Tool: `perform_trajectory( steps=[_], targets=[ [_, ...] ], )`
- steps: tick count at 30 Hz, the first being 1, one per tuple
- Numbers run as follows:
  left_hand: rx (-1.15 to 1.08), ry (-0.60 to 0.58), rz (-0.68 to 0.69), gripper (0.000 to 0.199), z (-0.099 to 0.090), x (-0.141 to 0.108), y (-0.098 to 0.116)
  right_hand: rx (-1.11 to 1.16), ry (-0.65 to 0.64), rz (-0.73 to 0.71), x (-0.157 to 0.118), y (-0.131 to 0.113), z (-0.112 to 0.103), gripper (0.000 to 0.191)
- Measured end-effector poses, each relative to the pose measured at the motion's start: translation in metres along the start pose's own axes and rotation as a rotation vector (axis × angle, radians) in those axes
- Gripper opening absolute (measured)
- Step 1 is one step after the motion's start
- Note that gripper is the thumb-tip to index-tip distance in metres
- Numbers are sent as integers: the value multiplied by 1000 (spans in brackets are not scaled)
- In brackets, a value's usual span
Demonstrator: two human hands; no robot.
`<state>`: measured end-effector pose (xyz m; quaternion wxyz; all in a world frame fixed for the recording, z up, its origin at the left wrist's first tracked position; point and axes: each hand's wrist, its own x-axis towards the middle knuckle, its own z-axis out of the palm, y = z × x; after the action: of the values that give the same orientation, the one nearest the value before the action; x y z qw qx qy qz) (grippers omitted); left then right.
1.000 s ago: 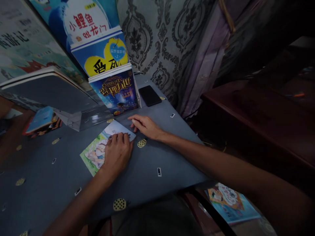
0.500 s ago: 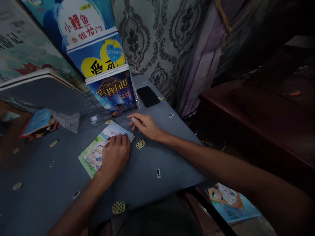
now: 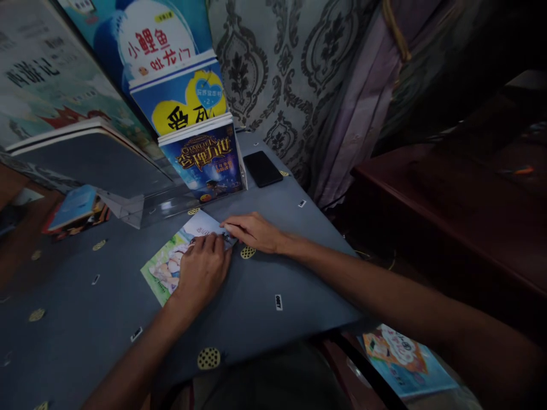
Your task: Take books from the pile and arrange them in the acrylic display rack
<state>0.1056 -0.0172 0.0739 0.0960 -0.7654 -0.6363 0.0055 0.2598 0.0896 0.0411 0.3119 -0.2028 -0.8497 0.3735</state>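
A small book [image 3: 164, 266] with a green, white and pale blue cover lies flat and askew on the grey-blue tablecloth [image 3: 252, 290]. Across its lower right part rests my left hand [image 3: 205, 265], palm down, fingers bent and side by side on the cover. My right hand [image 3: 252, 230] is at the book's upper right corner, its thumb and index finger pinched together there. Whether a page or the cover edge is between those fingertips is too small to tell.
Several upright books, a dark blue one [image 3: 209, 162] in front, stand behind my hands. A black phone [image 3: 262, 168] lies to their right. Stacked books [image 3: 77, 210] are at the left. Beyond the table's right edge are a dark red bench [image 3: 444, 210] and a low blue book [image 3: 410, 364].
My right hand has come down onto the book's corner, and its thumb and index finger have closed. My left hand remains on the cover. The view has shifted slightly.
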Motion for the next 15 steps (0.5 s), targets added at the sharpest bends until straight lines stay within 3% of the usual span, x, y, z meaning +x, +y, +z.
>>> perform_trajectory(
  steps=[3, 9, 15],
  targets=[
    [-79, -12, -18, 28, -2, -2, -22, -104, -26, -14, -1, -2, 0, 31],
    [-54, -101, -290, 37, -3, -19, -77, -254, 5, -14, -3, -3, 6, 38],
    [-95, -126, -329, 41, 2, -43, -88, -269, -5, -9, 11, 5, 11, 36]
  ],
)
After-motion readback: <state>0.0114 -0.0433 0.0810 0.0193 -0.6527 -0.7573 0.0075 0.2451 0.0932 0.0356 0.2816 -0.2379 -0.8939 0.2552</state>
